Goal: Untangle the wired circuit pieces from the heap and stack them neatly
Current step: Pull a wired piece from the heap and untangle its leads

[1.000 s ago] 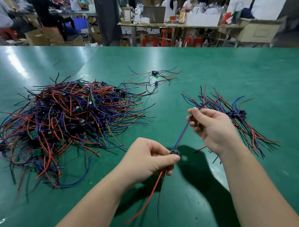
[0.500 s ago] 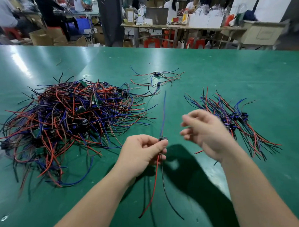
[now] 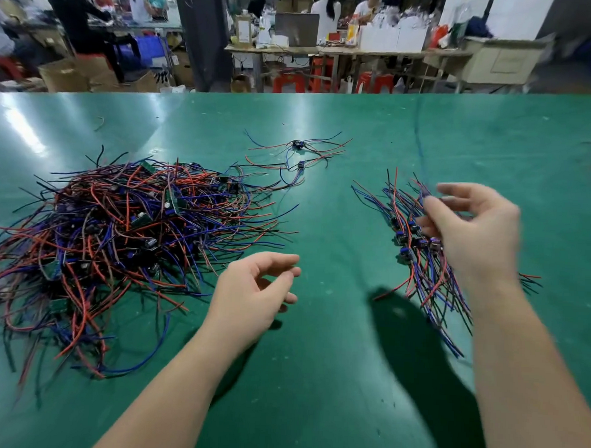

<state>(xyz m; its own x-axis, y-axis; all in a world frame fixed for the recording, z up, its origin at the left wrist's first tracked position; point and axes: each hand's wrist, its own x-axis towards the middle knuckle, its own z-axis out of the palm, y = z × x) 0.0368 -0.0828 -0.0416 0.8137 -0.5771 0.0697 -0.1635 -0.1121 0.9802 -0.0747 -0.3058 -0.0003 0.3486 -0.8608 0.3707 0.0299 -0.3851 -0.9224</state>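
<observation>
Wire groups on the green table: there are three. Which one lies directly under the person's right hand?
The combed bundle on the right, its wires running roughly parallel. The big tangled heap lies left, and the small loose cluster lies farther back, both clear of the right hand.

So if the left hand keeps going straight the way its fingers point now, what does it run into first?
The left hand is empty, fingers pointing right and slightly away. Bare green table lies ahead first, then probably the sorted stack under the right hand, though depth is unclear.
</observation>
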